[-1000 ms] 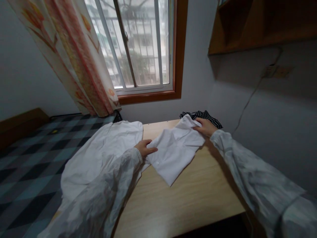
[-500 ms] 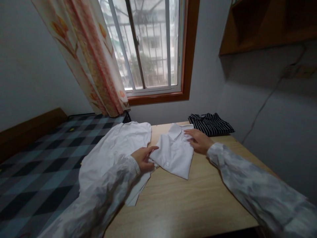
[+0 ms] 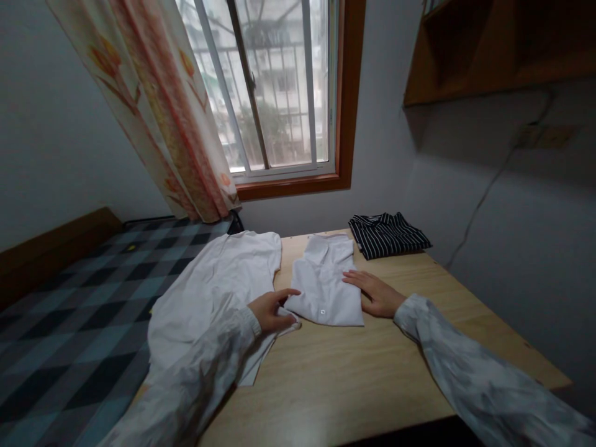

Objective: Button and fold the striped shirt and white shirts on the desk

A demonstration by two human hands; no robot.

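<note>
A folded white shirt (image 3: 326, 279) lies flat on the wooden table (image 3: 382, 372), collar toward the window. My right hand (image 3: 375, 293) rests flat on its right edge with the fingers stretched out. My left hand (image 3: 272, 310) pinches white cloth at the shirt's near left corner, between the folded shirt and a larger unfolded white garment (image 3: 214, 292) spread over the table's left end.
A folded black-and-white striped shirt (image 3: 388, 234) sits at the table's far right, by the wall. A bed with a checked cover (image 3: 84, 310) adjoins the table on the left. Behind are a window (image 3: 279, 87), a flowered curtain (image 3: 162, 112) and a wooden wall shelf (image 3: 488, 49).
The white shirt went from held up and loose to lying flat and squared on the table. My right hand slid from the collar down to the shirt's right edge.
</note>
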